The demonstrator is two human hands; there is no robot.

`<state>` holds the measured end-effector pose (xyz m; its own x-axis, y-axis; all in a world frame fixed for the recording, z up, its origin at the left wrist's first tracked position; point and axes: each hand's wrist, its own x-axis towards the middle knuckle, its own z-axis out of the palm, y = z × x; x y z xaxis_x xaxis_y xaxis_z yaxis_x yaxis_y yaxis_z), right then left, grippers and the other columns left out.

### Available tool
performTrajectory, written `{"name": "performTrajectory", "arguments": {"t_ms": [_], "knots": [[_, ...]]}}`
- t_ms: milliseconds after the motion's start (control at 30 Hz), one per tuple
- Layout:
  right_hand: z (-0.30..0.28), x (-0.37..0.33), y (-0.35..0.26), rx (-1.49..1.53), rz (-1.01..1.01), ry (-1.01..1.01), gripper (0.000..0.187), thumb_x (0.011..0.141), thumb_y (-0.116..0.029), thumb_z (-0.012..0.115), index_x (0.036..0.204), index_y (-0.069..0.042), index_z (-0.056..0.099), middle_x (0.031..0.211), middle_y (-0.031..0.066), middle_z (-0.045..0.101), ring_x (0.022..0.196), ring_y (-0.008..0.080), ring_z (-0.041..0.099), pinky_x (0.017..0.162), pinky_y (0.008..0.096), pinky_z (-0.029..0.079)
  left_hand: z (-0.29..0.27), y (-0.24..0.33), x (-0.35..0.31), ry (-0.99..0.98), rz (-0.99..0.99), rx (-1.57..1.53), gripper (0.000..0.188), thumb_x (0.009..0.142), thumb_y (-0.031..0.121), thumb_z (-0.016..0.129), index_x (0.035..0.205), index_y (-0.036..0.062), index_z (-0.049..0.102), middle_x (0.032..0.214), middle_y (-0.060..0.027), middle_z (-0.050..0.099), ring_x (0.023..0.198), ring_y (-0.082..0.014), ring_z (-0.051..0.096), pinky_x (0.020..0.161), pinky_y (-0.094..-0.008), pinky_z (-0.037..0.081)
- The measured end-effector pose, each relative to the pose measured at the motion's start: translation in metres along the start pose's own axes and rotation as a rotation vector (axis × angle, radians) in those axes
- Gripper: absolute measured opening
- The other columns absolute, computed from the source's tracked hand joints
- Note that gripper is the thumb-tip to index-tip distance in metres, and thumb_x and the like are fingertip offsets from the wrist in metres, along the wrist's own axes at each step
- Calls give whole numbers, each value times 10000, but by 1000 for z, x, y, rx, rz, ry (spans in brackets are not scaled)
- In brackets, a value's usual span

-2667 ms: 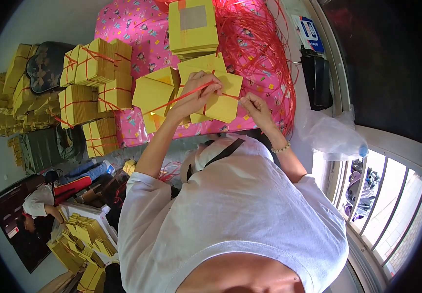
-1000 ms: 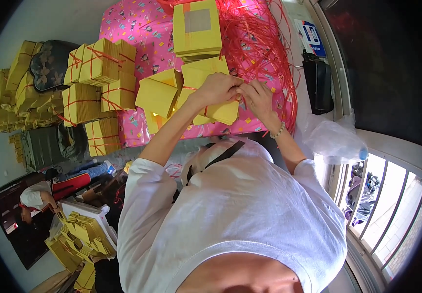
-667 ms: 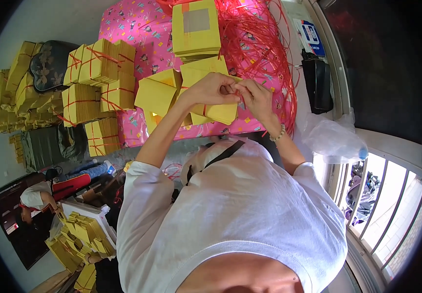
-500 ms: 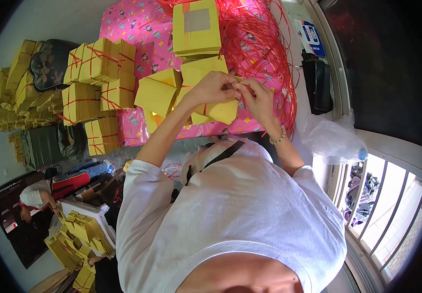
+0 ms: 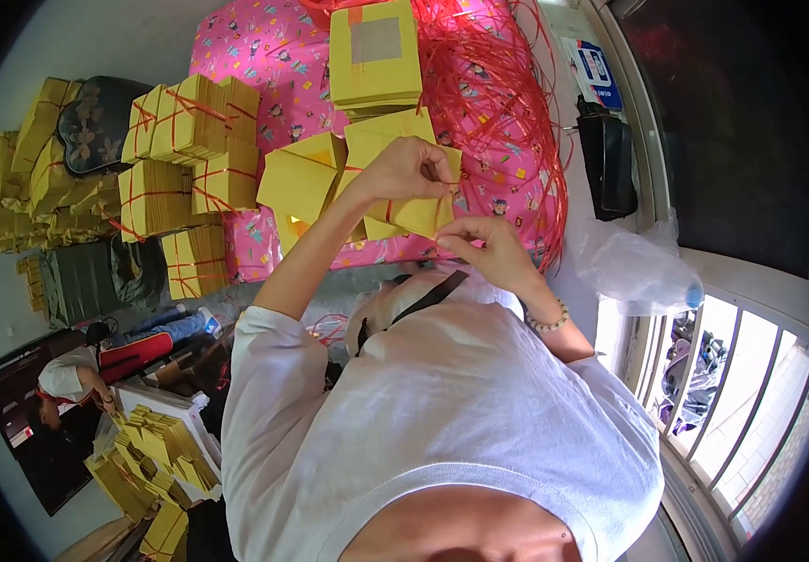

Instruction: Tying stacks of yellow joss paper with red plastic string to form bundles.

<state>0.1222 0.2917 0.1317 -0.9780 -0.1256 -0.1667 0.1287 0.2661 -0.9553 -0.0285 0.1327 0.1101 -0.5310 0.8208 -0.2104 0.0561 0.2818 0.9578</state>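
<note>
In front of me, a bundle of yellow paper with red plastic string round it lies tilted on the pink cover. Over its top right part, my left hand is closed in a pinch on the red string. My right hand is also pinched, thumb against forefinger, at the bundle's near right corner; what it grips is too small to make out. Another yellow bundle leans just left of these, and a taller yellow stack with a grey patch stands beyond.
Loose red string lies heaped at the far right. Tied yellow bundles are piled at the left. A clear plastic bag and a barred window are at the right. Another person bends at the lower left near yellow stacks.
My hands were together over the bundle's right side. My right hand has come down and toward me to the near corner; my left hand has barely moved.
</note>
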Motion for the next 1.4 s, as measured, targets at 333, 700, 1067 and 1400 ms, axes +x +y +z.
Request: {"name": "performTrajectory", "arguments": {"t_ms": [333, 700, 1067, 1400], "knots": [[-9, 59, 51, 83, -147, 195, 217, 809, 5, 568, 1018, 8, 627, 901, 78, 608, 816, 136, 620, 718, 255, 496, 11, 16, -14, 151, 345, 720, 136, 682, 103, 669, 810, 75, 633, 730, -49, 616, 702, -228, 619, 614, -362, 494], [-11, 69, 72, 93, -190, 76, 200, 874, 15, 570, 1063, -2, 634, 866, -1, 516, 772, 75, 558, 662, 207, 469, 19, -5, -27, 286, 652, 951, 256, 684, 45, 647, 933, 104, 637, 941, -15, 603, 851, -186, 586, 576, -291, 519], [-22, 59, 27, -380, -342, 123, 147, 792, -80, 640, 930, -47, 601, 843, 68, 492, 659, 223, 576, 575, 341, 460, 24, -21, -25, 447, 663, 865, 243, 692, 54, 650, 920, 140, 646, 988, -7, 564, 865, -183, 571, 535, -280, 513], [-34, 54, 8, -457, -368, 207, 190, 780, -49, 637, 962, -28, 585, 900, 75, 504, 672, 196, 570, 572, 302, 469, 25, -12, -27, 451, 685, 847, 252, 654, 28, 666, 897, 96, 662, 911, -29, 581, 773, -208, 580, 581, -293, 494]]}}
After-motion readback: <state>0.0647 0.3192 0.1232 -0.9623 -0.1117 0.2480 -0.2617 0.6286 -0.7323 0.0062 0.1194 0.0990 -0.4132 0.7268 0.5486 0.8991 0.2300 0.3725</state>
